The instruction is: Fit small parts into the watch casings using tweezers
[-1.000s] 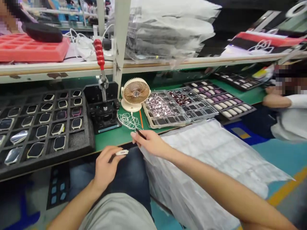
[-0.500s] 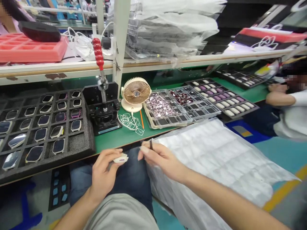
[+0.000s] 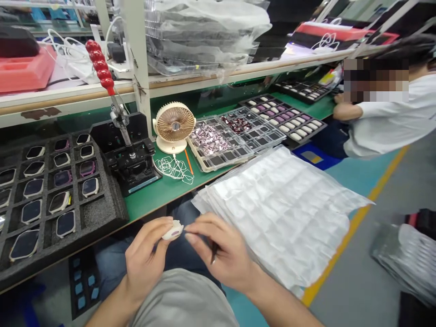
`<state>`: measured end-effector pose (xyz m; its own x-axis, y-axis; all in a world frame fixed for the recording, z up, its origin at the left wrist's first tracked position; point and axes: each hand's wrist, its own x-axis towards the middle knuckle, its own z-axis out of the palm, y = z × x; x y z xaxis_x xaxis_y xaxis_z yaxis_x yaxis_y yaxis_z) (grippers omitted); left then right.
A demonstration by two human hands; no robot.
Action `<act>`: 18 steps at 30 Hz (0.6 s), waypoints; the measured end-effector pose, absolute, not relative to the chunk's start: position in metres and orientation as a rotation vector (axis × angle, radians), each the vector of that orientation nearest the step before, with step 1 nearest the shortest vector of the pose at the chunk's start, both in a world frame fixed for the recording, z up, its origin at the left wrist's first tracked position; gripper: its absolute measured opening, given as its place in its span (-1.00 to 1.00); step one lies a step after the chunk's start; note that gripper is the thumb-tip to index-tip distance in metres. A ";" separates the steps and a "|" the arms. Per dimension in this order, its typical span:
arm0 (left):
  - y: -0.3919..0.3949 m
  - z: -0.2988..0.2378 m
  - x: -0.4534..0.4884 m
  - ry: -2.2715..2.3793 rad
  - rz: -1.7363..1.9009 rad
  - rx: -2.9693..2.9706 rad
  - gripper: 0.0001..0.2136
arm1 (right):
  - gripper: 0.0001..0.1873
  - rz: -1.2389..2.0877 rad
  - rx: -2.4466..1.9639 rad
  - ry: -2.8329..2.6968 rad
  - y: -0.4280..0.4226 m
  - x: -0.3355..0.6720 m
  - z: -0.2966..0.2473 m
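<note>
"Fingers first: how is the left hand set?"

"Clamped, thumb below and fingers above, on a pale watch case."

"And where is that?"

"Over the lap, on the near side of the green bench."

"Which way does it point?"

"As far as it shows, its long axis runs sideways, tipped slightly up at the end toward the right hand. A narrow side with a purple oval faces the grey shirt."

"Right fingers?"

"Curled around a slim dark tool, held steeply. Thumb and index tips are close together beside the case's end; whether they touch it, I can't tell."
</note>
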<state>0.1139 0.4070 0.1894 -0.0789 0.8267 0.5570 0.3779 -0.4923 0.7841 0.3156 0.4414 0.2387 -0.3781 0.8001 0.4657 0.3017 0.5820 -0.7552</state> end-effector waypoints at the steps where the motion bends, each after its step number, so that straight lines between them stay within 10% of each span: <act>1: 0.406 0.192 0.113 1.312 1.582 1.864 -0.61 | -0.77 0.658 -0.823 -2.013 0.445 0.312 0.237; 11: 0.403 0.197 0.112 1.449 1.550 2.133 -0.60 | -0.59 0.278 -0.683 -2.222 0.452 0.311 0.225; 18: 0.410 0.193 0.111 1.278 1.459 2.190 -0.59 | -0.92 0.324 -0.725 -2.297 0.458 0.313 0.225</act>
<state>0.1113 0.4100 0.1927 0.1309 0.7535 0.6442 0.5395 -0.5993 0.5914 0.3127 0.4575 0.2247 -0.6013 0.5824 0.5471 0.4082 0.8125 -0.4162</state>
